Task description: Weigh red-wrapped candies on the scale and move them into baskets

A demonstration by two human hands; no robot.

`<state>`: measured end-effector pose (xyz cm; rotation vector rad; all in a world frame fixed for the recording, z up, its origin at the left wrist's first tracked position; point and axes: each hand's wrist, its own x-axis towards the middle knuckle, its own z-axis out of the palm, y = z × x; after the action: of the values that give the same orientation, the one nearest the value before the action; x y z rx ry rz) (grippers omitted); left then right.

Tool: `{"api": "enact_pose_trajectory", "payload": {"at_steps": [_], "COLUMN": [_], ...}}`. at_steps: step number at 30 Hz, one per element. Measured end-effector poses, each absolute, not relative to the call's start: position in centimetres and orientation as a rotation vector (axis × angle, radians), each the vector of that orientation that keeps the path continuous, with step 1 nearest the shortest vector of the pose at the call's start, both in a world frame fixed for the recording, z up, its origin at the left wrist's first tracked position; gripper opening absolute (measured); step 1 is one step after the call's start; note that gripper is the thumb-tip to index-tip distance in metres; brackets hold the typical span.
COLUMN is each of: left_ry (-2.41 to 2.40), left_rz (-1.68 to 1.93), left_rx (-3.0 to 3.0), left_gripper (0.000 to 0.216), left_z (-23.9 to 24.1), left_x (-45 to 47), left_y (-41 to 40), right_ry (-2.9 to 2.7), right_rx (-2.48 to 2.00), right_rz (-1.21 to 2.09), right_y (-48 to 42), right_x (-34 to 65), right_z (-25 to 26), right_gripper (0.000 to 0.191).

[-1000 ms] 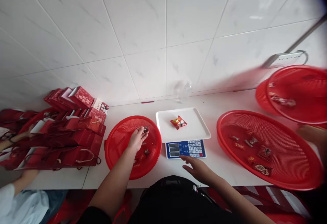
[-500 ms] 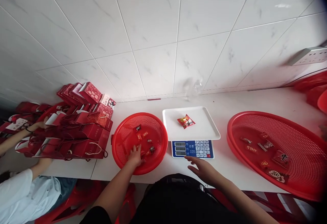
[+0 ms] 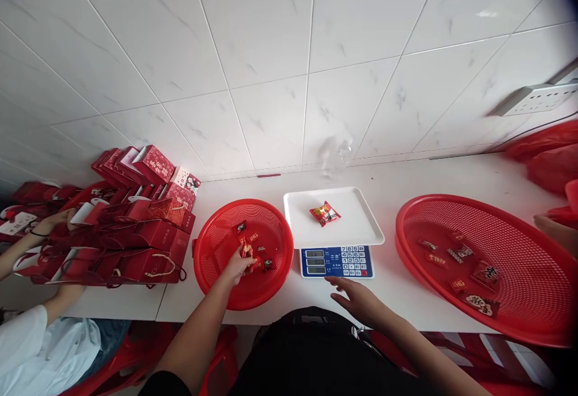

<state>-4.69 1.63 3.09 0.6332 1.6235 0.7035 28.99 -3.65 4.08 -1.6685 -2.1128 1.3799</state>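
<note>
My left hand (image 3: 236, 265) is inside the round red basket (image 3: 205, 263), its fingers closed on a small red wrapped snack (image 3: 246, 249). Other small wrapped pieces lie around it on the basket floor, among them a dark packet (image 3: 241, 226). Just in front of the scale's blue keypad panel (image 3: 336, 262), my right hand (image 3: 354, 293) hovers palm down, fingers stretched and holding nothing. On the white scale tray (image 3: 356, 233) lies one red and gold snack packet (image 3: 325, 213).
To the right leans a larger red basket (image 3: 415, 269) with several wrapped packets. Stacked red gift boxes (image 3: 153, 233) crowd the left, where a co-worker's hand (image 3: 54, 221) reaches in. Part of another hand (image 3: 555, 233) shows at the far right. A power strip (image 3: 537, 100) is on the wall.
My left hand has closed and lifted a red snack slightly from the basket floor. At the far right, another person's hand has come into view. My right hand stays in place.
</note>
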Motion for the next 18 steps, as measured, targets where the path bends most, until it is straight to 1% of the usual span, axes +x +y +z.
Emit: {"api": "enact_pose_trajectory", "payload": {"at_steps": [4,6,11,15,18], "left_ry": [1.434,1.349,1.242,1.309,1.351], "left_rz": [0.770,0.786,0.840,0.756,0.696], "left_rx": [0.560,0.615,0.806,0.844,0.809], "left_gripper": [0.037,0.034,0.042,0.052,0.053], "left_z": [5.7,6.9,8.6,8.7,8.6], "left_x": [-2.1,0.1,7.1,11.3,12.6], "left_y": [2.9,4.0,7.1,9.2,10.1], "right_ry": [-2.071,-2.062,-2.076,-2.069,-2.036], "right_rx": [-1.675,-1.664,-1.643,-1.664,-1.701], "right_rz": [1.398,1.400,1.363,1.331,1.320], "right_y": [-3.4,-3.2,-3.0,-3.4,-3.9], "right_x": [28.7,28.5,28.5,29.3,30.2], "right_z": [5.0,5.4,5.7,5.3,5.0], "right_gripper": [0.045,0.044,0.044,0.045,0.045]}}
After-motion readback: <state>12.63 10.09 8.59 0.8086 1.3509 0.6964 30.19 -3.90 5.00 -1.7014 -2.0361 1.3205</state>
